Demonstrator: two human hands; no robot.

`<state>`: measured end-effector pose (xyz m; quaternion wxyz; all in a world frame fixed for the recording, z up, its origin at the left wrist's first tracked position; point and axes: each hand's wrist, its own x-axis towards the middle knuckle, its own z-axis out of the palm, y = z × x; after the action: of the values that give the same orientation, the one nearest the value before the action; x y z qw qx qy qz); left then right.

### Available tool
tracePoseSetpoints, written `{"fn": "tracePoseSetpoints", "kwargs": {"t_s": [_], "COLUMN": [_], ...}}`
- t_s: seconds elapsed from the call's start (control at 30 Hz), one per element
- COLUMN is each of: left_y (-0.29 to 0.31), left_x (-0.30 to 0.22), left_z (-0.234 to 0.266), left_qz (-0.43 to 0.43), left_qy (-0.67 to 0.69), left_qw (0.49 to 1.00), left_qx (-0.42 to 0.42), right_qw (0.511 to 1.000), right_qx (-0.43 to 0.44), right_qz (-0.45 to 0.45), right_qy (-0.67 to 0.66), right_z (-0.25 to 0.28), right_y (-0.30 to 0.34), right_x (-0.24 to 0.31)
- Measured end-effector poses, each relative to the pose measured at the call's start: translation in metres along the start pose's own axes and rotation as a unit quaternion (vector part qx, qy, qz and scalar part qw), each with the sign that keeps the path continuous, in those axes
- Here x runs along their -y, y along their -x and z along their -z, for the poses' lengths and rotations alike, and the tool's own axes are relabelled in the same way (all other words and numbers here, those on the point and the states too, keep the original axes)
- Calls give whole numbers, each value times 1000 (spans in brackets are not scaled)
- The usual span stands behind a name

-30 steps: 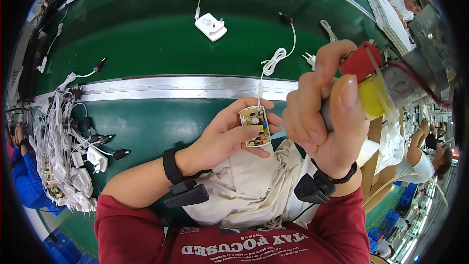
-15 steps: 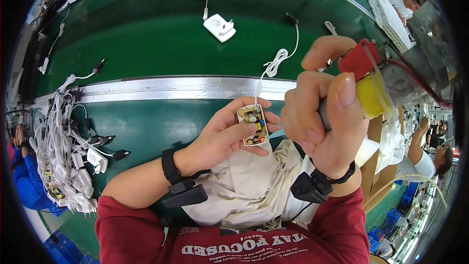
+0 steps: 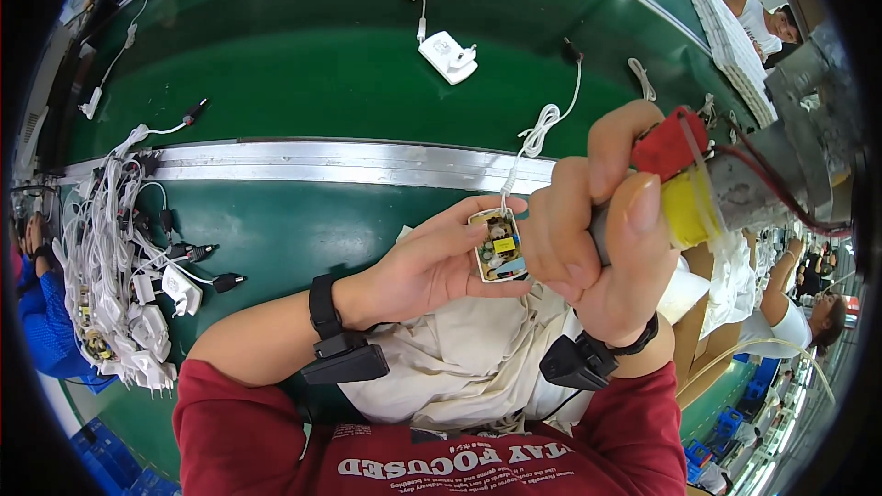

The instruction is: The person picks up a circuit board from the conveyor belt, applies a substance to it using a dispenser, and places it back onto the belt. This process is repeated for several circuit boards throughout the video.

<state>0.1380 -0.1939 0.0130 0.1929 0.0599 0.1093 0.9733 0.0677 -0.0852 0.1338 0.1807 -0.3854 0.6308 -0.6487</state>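
Note:
An opened white power adapter [image 3: 497, 243] lies in my left hand [image 3: 418, 262], its circuit board exposed and facing up. My left thumb presses its left edge, with fingers underneath. A white cord runs from its top. My right hand [image 3: 611, 220] is wrapped round a thick grey cylindrical hand tool [image 3: 753, 188] with a yellow band and a red switch-like block, wires running along it. Its light-blue pointed tip [image 3: 511, 265] reaches over the lower part of the board. Whether the tip touches the board I cannot tell. My right fingers hide most of the tool's front.
A tangled heap of white adapters and cords [image 3: 124, 276] lies at the left. Beyond the metal rail [image 3: 303, 162], another white adapter [image 3: 447, 57] lies on the green surface. Beige cloth [image 3: 450, 358] covers my lap. A cardboard box [image 3: 703, 331] and co-workers are at the right.
The opened adapter and my left hand have shifted slightly right, and the thumb has moved to the board's edge. The tool's tip now overlaps the board. The adapter beyond the rail appears further right.

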Motion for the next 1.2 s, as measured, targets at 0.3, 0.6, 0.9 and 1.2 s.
{"fn": "tracePoseSetpoints", "kwargs": {"t_s": [0.3,0.6,0.9,1.2], "left_y": [-3,-26,-148,-151], "left_x": [0,-6,-26,-60], "left_z": [3,-1,-12,10], "left_qz": [1,-25,-223,-460], "left_qy": [7,-137,-833,-708], "left_qw": [1000,990,501,529], "left_qx": [1,11,-71,-88], "right_qw": [1000,999,994,993], "right_qx": [-4,-12,-26,-22], "right_qz": [-5,-24,-52,-41], "right_qy": [0,-41,-91,-106], "right_z": [4,11,14,22], "right_y": [-1,2,6,3], "right_x": [-2,8,15,8]}}
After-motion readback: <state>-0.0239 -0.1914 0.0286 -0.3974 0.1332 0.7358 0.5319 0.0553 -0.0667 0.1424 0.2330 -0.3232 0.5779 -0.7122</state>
